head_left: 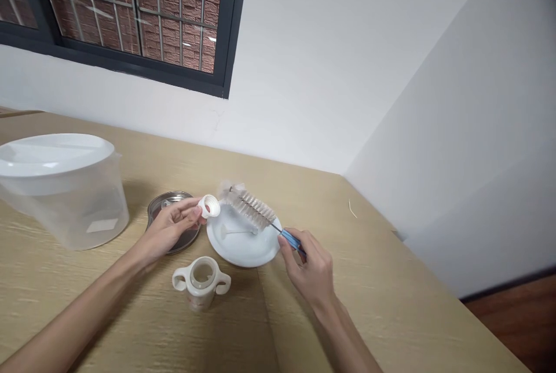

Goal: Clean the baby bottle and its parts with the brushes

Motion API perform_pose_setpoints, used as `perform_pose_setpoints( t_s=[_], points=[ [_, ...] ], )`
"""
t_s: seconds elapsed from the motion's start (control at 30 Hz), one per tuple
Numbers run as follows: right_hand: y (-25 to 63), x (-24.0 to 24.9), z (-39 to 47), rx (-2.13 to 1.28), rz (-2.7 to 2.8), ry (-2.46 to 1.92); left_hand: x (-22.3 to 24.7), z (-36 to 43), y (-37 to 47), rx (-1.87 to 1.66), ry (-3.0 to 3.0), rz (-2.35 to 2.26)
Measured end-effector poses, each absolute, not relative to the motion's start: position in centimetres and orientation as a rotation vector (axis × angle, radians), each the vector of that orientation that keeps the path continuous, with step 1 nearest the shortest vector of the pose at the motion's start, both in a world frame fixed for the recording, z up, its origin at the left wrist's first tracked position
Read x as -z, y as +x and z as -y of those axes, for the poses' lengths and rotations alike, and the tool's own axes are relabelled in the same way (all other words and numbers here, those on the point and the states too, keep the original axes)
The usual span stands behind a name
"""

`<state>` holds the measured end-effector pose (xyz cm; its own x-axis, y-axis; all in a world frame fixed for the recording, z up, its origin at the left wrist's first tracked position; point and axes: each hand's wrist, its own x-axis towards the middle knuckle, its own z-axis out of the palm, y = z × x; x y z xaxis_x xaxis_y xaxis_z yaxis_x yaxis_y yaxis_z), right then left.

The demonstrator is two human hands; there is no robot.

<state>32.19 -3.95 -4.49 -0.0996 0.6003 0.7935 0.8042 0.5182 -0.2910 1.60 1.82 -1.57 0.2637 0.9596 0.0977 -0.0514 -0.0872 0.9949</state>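
Pinched in the fingers of my left hand point(176, 223) is a white threaded bottle collar point(210, 206), its opening turned toward the right. My right hand point(310, 266) grips the blue handle of a bottle brush point(252, 208), whose pale bristles point up and left, close to the collar but apart from it. Below the brush is a white plate point(243, 254) with a small white-handled piece point(238, 231) on it. A two-handled baby bottle point(202, 284) stands upright without a lid, nearer to me. Behind my left hand, a round metal tin point(152, 206) is partly hidden.
At the left stands a large translucent plastic tub point(87, 211) with a white lid. A thin pale strand point(352, 209) lies on the wooden table point(369, 280) at the right. The wall and a barred window point(130, 8) rise beyond the table's back edge.
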Motion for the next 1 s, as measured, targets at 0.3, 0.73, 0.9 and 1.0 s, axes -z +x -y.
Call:
perform_pose_setpoints(
  t_s=[0.3,0.73,0.9,1.0],
  points=[
    [31.68,4.25,4.14,0.287,1.884,-1.053,1.55,-1.78,1.66,-1.057,1.350,-0.901],
    [32.28,3.75,3.96,0.331,1.830,-1.107,1.51,-1.72,1.47,-1.085,1.326,-0.898],
    [31.96,3.96,3.93,0.345,1.908,-1.057,1.47,-1.69,1.64,-1.089,1.359,-0.896],
    [31.97,4.11,3.91,0.365,1.958,-1.069,1.47,-1.70,1.65,-1.106,1.367,-0.880]
  ],
)
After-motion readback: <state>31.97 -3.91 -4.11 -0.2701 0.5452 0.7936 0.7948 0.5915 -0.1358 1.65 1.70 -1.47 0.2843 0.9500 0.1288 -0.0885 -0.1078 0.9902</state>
